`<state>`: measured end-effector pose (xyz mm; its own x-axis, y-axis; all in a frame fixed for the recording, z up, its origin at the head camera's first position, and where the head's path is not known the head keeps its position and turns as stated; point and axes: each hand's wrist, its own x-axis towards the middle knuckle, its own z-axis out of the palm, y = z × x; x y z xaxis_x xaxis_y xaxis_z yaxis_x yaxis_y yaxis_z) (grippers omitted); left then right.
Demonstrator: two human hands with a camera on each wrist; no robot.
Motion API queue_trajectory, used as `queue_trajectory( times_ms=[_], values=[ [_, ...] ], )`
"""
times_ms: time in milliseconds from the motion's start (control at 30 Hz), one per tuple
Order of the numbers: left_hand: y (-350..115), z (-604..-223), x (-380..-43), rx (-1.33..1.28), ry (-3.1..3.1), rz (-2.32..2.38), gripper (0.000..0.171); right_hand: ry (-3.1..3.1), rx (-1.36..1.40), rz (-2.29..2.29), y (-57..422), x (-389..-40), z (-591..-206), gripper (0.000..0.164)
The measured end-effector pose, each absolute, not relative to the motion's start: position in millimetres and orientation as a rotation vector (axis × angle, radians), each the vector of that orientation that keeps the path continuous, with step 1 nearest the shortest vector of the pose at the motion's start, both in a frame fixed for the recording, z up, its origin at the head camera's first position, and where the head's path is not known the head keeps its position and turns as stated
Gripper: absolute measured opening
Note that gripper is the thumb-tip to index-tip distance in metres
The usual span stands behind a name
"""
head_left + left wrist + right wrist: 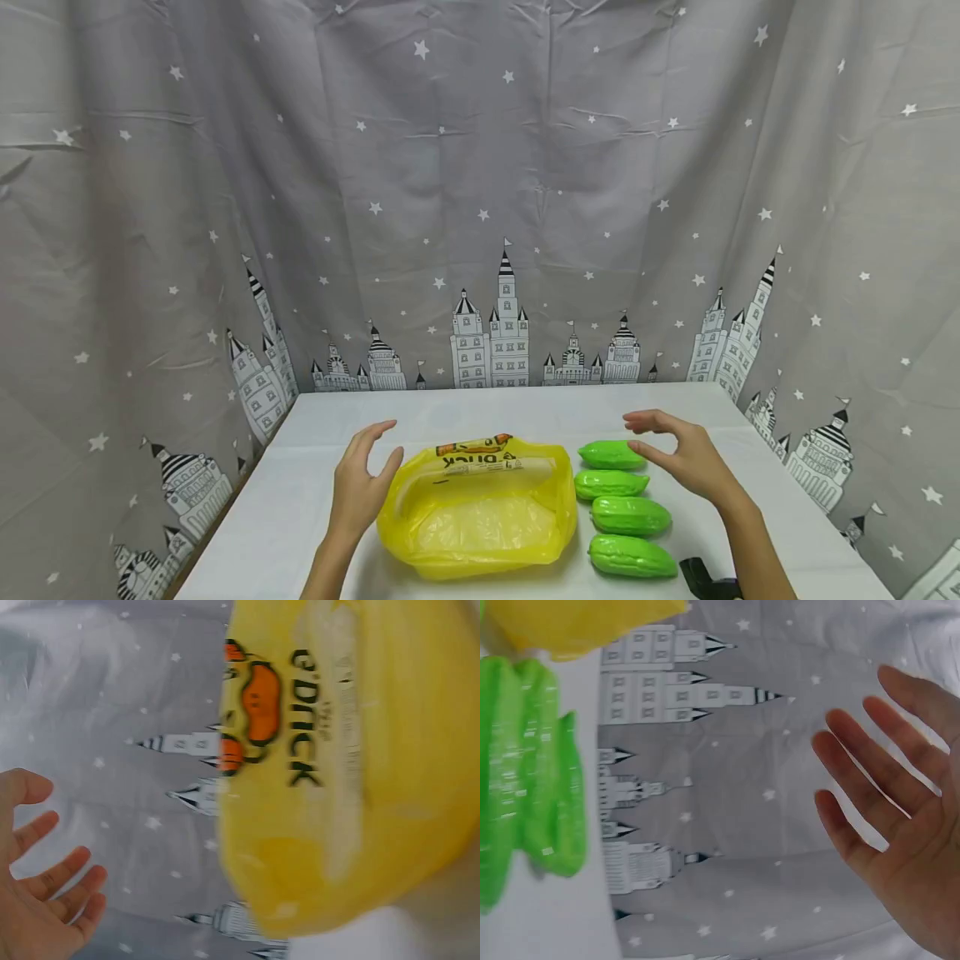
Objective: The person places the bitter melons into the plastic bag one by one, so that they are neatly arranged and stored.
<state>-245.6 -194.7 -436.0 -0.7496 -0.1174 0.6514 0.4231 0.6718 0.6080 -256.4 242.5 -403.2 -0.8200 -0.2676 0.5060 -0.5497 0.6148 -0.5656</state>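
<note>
Both grips are released, left hand [360, 487] beside the yellow bag [480, 563], right hand [692, 458] by the farthest of four green gourds [628, 516]; a sound hold should span a gourd's narrow width, with the bag's soft rim steadied. The gourds lie on the white worktop [262, 525] right of the bag, long axes running side to side, nearly parallel; the bag's mouth faces upward, its length likewise crosswise.

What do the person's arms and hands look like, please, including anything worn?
The left hand and right hand are ungloved and ringless, and no sleeves show. A black, angular object appears beside the right forearm; whether it is worn is unclear.
</note>
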Motion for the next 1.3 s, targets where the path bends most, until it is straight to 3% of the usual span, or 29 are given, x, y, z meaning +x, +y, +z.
queue_trajectory(
  times_ms=[667, 1033, 1300],
  values=[
    [-201.9, -529.7, -249.4, -0.079, -2.282, -1.424, 0.041, -2.827, 1.156, 1.213, 259.3, -245.7, -488.9, 0.03],
    [-202.4, -545.6, -246.9, -0.043, -2.273, -1.449, 0.045, -2.847, 1.24, 1.318, 253.8, -239.8, -501.3, 0.029],
    [-203.6, -549.5, -246.6, -0.048, -2.27, -1.463, 0.046, -2.889, 1.204, 1.355, 253.4, -239.2, -509.5, 0.039]
  ],
)
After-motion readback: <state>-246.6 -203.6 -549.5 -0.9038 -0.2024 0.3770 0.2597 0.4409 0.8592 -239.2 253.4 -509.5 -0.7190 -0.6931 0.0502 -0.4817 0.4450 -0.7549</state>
